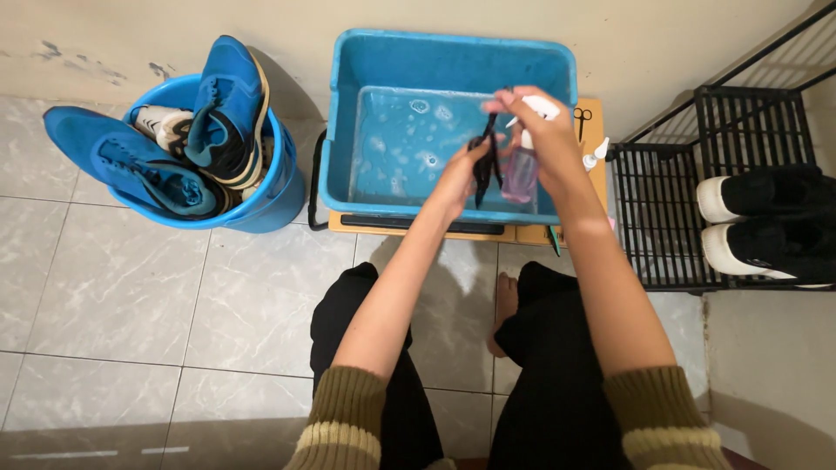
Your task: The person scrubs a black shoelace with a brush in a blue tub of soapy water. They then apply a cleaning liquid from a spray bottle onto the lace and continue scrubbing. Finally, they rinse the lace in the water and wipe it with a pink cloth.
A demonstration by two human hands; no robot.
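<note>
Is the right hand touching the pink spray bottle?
Touching. The head view shows the right hand wrapped around the top of the spray bottle, fingers on its white head, holding it above the tub.

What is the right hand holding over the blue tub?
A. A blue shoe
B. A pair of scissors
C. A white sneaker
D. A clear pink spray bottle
D: the right hand grips a spray bottle with a white nozzle above the blue tub.
</note>
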